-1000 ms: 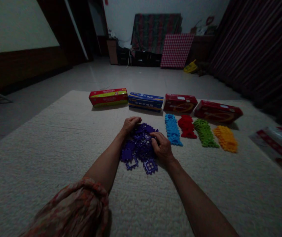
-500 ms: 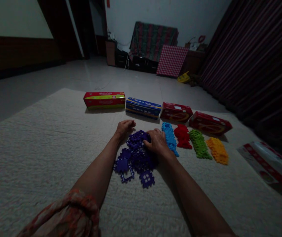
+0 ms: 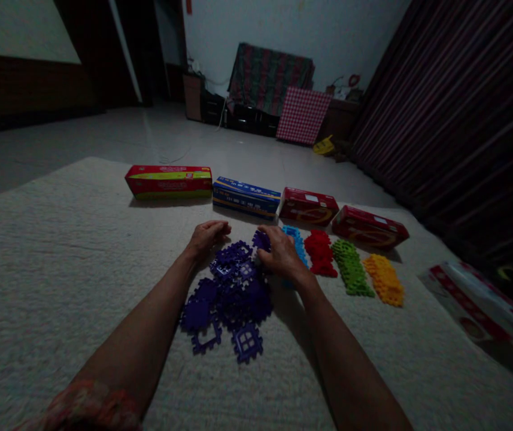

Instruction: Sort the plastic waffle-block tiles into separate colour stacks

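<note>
A heap of purple interlocking plastic tiles [image 3: 240, 299] lies on the pale quilted mat; some are solid, some have window-like openings. Beyond its upper right edge, my right hand [image 3: 278, 251] grips one purple tile [image 3: 261, 240] between thumb and fingers, lifted off the heap. My left hand [image 3: 208, 236] is at the heap's upper left, fingers curled together; whatever they may hold is hidden. Right of my right hand lie blue tiles [image 3: 296, 242], partly covered by it, then stacked rows of red tiles [image 3: 321, 253], green tiles [image 3: 351, 268] and yellow tiles [image 3: 384, 279].
Across the mat [image 3: 81, 257] stand a red-and-green box [image 3: 170, 182], a blue box [image 3: 246, 199] and two dark red boxes [image 3: 309, 206]. A white-and-red package [image 3: 476, 302] lies at right. Farther back are a checked board [image 3: 303, 115] and a dark curtain [image 3: 436, 114].
My right hand has come up from the heap with a purple tile. The left hand keeps its place beside the heap. The whole view has shifted slightly.
</note>
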The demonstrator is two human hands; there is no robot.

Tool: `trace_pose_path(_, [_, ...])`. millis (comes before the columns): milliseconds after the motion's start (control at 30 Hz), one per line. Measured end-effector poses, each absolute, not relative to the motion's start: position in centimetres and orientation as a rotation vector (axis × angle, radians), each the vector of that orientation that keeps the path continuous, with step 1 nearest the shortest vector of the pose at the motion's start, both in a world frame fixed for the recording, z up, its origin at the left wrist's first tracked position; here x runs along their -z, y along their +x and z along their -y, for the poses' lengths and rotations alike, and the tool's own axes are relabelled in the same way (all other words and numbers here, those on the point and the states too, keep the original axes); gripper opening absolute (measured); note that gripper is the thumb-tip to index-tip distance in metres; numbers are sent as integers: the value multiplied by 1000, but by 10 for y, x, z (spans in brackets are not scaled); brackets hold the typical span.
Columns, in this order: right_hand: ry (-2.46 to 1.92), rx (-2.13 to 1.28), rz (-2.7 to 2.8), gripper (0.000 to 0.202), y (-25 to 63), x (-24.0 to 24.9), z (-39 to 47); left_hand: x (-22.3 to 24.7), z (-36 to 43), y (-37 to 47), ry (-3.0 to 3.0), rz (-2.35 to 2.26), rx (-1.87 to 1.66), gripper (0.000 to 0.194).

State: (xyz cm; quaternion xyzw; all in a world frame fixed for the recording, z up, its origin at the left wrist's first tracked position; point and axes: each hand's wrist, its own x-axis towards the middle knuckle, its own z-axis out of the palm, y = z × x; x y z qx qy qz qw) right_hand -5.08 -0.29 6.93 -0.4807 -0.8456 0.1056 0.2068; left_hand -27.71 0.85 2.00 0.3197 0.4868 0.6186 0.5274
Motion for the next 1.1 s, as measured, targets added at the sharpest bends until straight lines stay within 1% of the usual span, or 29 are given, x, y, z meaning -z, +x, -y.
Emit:
trace_pose_path(67, [-1432,-240,2344,57,-44,-75,-10,-19,-9,-278,769,-1161,-1477,32])
trace_pose_path(200, [-1540,-142,2365,58,-35,-76,-33,-17,-11,-278,762,-1162,-1469,33])
trace_pose_path(433, [-1504,-12,2450,52,-42,-58,-48,-22,-8,-277,748,-1161,-1461,27])
trace_pose_path(567, [-1459,7,2452,54,-43,-62,-45,-20,-9,-278,754,-1162,-1461,23])
trace_pose_path(633, [-1374,16,2464,51,-38,-67,-39,-18,-10,-279,760,-1160,-1463,23])
trace_pose_path(800, [-1201,-65,2674,37,-17,-77,-17,-18,-10,-279,776,-1149,-1468,21])
trace_pose_path(933, [-1144,-233,2818,43,-10,-80,2,-21,-9,-277,783,-1161,-1465,21])
trace_pose_path(1000, [-1119,-260,2850,46,-13,-80,9,-21,-9,-277,784,-1173,-1468,21])
trace_pose_path(1033, [-1119,-256,2866,43,-15,-79,11,-21,-9,-277,785,-1180,-1468,22])
trace_pose_path(1100, [-1126,-223,2900,31,-19,-76,13,-21,-9,-278,794,-1195,-1461,22])
